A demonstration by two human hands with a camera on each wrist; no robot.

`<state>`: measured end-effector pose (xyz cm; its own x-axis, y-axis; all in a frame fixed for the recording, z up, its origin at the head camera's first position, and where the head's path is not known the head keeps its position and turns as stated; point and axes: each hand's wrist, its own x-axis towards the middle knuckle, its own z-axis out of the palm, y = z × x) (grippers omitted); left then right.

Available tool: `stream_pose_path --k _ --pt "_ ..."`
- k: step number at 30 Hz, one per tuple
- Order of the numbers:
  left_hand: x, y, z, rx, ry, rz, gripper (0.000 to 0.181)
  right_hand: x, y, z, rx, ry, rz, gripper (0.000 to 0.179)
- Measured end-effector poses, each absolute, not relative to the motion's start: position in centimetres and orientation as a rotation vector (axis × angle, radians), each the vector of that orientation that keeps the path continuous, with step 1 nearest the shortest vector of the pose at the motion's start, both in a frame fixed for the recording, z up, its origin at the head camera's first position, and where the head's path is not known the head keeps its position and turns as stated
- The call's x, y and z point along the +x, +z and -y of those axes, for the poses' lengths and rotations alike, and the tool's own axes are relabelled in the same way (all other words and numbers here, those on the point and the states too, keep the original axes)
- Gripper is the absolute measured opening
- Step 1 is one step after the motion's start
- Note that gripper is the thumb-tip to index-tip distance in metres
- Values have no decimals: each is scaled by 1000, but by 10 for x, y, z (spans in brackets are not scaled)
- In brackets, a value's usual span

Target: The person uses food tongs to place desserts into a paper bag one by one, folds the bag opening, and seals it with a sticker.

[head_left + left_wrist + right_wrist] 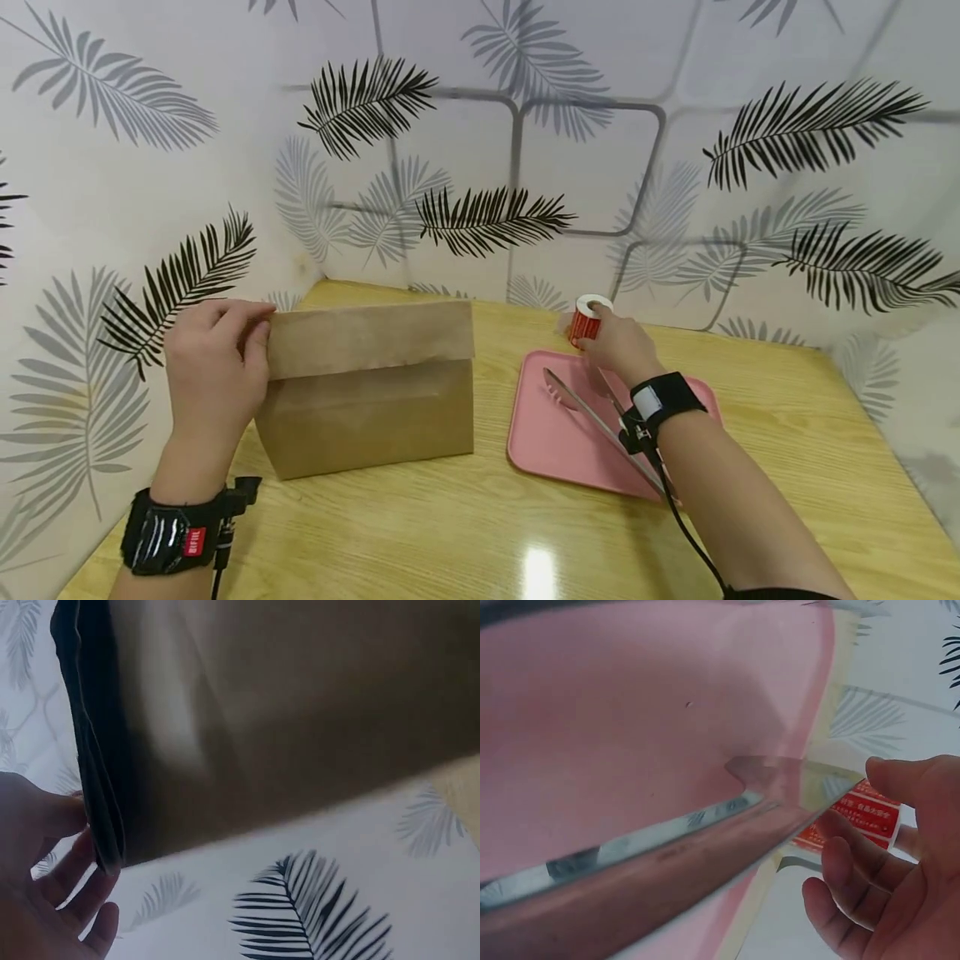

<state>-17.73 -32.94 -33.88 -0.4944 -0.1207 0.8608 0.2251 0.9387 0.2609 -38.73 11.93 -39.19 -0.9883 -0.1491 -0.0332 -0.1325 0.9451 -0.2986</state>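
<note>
A brown paper bag [375,421] lies on the table at left, its top edge folded over. My left hand [213,367] pinches the left end of that fold between thumb and fingers; the left wrist view shows the layered edge of the bag [300,697] in its grasp. At the back, my right hand [622,343] holds a roll of red-and-white stickers [584,327], fingers at its top and side. Printed red labels show on the sticker roll [877,814] in the right wrist view. Metal tongs [600,423] lie below this hand on a pink tray [536,442].
The wooden table [420,533] meets a leaf-patterned wall covering [465,150] behind and at both sides. The tray stands right of the bag, with a strip of tabletop between them. The right forearm reaches over the tray's right part.
</note>
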Motion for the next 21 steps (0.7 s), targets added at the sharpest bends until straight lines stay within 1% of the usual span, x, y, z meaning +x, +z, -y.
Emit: stream_pose_path --k 5,8,15,21 --pt "-176 -339 306 -98 -459 2070 18 -384 -399 -131 -236 -489 -3131 51" --pt "-177 -341 292 -135 -476 2103 18 -380 -404 -136 -284 -495 -3169 42" --pt "-184 -346 260 -239 -476 2136 14 -371 -405 -145 -457 -608 -3193 37" --pt "-189 -348 231 -379 -452 2147 11 -361 -385 -144 -597 -643 -3155 35"
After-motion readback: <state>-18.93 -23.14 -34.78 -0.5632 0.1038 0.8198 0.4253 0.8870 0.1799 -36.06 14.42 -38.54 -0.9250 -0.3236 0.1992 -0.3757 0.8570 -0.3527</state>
